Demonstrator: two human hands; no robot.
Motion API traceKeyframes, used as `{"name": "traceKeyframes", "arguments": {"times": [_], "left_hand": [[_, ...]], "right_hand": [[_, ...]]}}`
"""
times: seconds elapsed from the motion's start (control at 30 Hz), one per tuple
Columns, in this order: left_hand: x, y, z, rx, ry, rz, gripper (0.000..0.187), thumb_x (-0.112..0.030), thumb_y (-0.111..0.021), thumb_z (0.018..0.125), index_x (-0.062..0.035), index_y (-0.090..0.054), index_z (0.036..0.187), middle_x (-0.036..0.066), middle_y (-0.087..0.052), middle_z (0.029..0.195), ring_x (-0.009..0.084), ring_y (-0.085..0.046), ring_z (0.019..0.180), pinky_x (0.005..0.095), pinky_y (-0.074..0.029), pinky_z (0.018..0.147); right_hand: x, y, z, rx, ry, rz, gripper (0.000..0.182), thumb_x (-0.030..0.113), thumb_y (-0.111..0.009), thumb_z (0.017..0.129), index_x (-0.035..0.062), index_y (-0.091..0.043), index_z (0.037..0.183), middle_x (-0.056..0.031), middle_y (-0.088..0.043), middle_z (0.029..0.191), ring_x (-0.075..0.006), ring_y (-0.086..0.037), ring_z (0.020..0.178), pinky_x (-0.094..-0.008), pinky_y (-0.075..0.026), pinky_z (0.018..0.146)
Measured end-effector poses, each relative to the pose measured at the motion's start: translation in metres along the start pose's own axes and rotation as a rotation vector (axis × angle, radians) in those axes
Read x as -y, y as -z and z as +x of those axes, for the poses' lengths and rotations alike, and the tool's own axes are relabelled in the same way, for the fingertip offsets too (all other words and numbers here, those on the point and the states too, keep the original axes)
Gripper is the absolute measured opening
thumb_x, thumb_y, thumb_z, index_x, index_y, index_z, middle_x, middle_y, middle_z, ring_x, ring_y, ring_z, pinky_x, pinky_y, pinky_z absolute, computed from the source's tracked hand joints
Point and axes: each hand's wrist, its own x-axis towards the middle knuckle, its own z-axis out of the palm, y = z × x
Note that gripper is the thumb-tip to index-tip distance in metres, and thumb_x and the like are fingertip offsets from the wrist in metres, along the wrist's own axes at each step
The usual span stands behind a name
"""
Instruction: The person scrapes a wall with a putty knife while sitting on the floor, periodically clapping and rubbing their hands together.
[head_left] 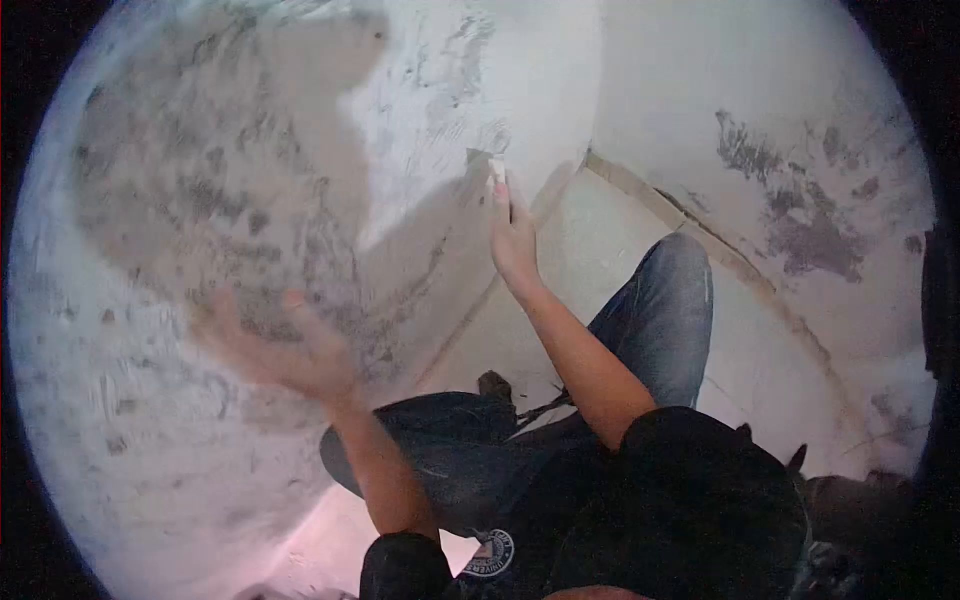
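My right hand [515, 245] reaches forward with its fingers closed around a small flat tool [497, 172] that looks like a putty knife. The tool's pale end is at the patchy white wall [430, 100], close to the corner. A small dark patch shows right beside its tip. My left hand [280, 345] is smeared by motion, its thumb and fingers apart with nothing seen in them. It is raised in front of the wall's grey, stained area [230, 150], which lies partly in shadow.
A second wall [800, 130] on the right has dark blotches, with a tan skirting strip [720, 240] along its base. Pale floor [590, 220] fills the corner. My bent legs in jeans [665, 310] are close under my arms. Dark objects [850, 500] sit at lower right.
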Motion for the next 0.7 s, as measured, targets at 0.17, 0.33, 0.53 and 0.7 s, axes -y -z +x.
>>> {"name": "traceKeyframes", "arguments": {"times": [0.17, 0.33, 0.53, 0.7], "left_hand": [[0.067, -0.008, 0.026, -0.243, -0.139, 0.464, 0.071, -0.052, -0.053, 0.098, -0.0022, -0.039, 0.148, 0.027, -0.022, 0.158, 0.0434, -0.02, 0.147, 0.0595, -0.021, 0.113], [0.065, -0.016, 0.025, -0.249, -0.151, 0.514, 0.076, -0.056, -0.049, 0.098, -0.0031, -0.035, 0.151, 0.027, -0.022, 0.158, 0.0422, -0.022, 0.147, 0.0597, -0.019, 0.113], [0.069, -0.019, 0.025, -0.274, -0.142, 0.524, 0.077, -0.061, -0.041, 0.098, -0.0078, -0.033, 0.152, 0.025, -0.022, 0.159, 0.0401, -0.02, 0.148, 0.0621, -0.013, 0.113], [0.069, -0.019, 0.024, -0.284, -0.152, 0.494, 0.077, -0.063, -0.041, 0.098, -0.0071, -0.036, 0.151, 0.024, -0.023, 0.159, 0.0403, -0.021, 0.148, 0.0606, -0.016, 0.113]], "right_hand": [[-0.029, -0.028, 0.049, -0.139, 0.084, 0.087, 0.066, 0.046, -0.046, 0.104, -0.0003, -0.038, 0.15, -0.0214, -0.067, 0.117, -0.0233, -0.062, 0.108, -0.0334, -0.045, 0.095], [-0.028, -0.034, 0.053, -0.176, -0.025, 0.102, 0.067, 0.046, -0.046, 0.103, -0.0039, -0.041, 0.147, -0.0227, -0.066, 0.12, -0.0238, -0.062, 0.111, -0.0314, -0.045, 0.095], [-0.021, -0.019, 0.058, -0.139, -0.115, 0.052, 0.071, 0.049, -0.049, 0.102, -0.0083, -0.042, 0.143, -0.0196, -0.069, 0.099, -0.0213, -0.063, 0.09, -0.0302, -0.047, 0.085], [-0.02, -0.023, 0.066, -0.154, -0.176, 0.117, 0.073, 0.048, -0.051, 0.101, -0.0082, -0.039, 0.146, -0.0224, -0.069, 0.1, -0.0191, -0.064, 0.092, -0.0304, -0.048, 0.085]]}}
